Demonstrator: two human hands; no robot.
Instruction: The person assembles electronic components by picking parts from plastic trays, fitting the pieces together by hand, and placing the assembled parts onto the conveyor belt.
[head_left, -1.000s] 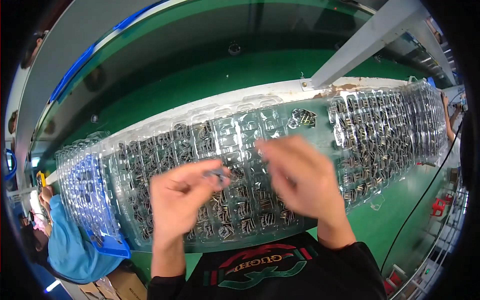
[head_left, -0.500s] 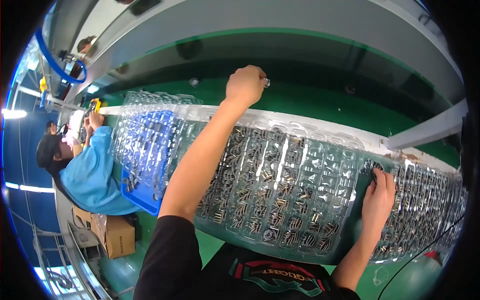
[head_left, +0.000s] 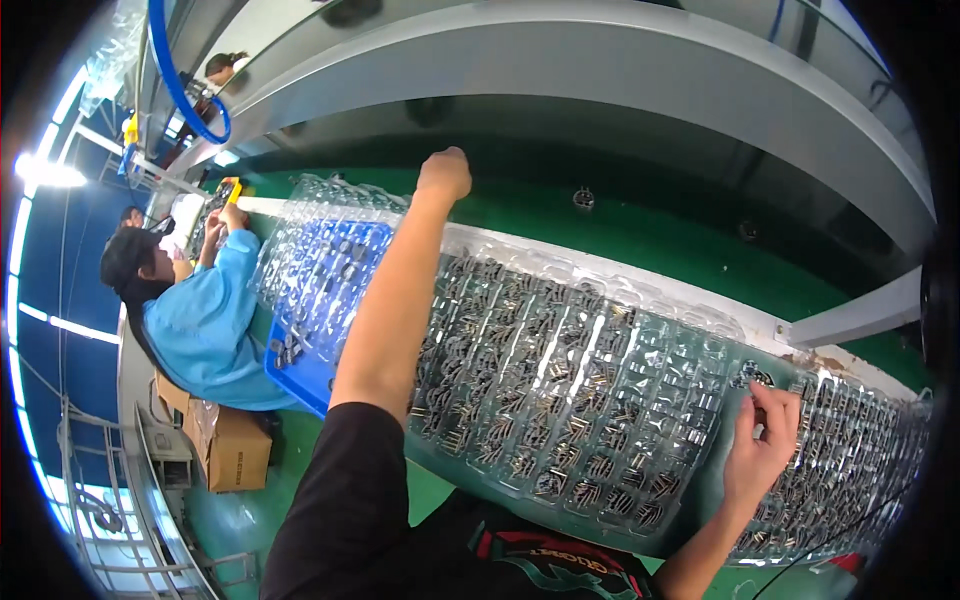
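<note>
My left hand (head_left: 445, 176) reaches over the dark green surface beyond the trays. It looks closed, and its fingertips are turned away, so whatever they hold is hidden. To its right, a small shiny metal part (head_left: 583, 198) sits on that surface. My right hand (head_left: 762, 440) is between two clear plastic trays, thumb and fingers curled together. Its fingertips are at a small cluster of metallic pieces (head_left: 755, 375); what they pinch is too small to make out. The clear compartment tray (head_left: 640, 350) between my arms holds many small metal pins, with several pockets near its right side bare.
Another filled clear tray (head_left: 850, 460) lies at the right. A blue bin (head_left: 290, 375) with clear trays over it stands at left, near a person in a blue top (head_left: 200, 330). A grey post (head_left: 860, 310) rises at right; another small part (head_left: 747, 231) lies on the green surface.
The shiny part that was at my left fingertips now rests on the green surface, apart from the hand. My left hand has moved left. The right hand stays by the metallic cluster; the whole view has shifted.
</note>
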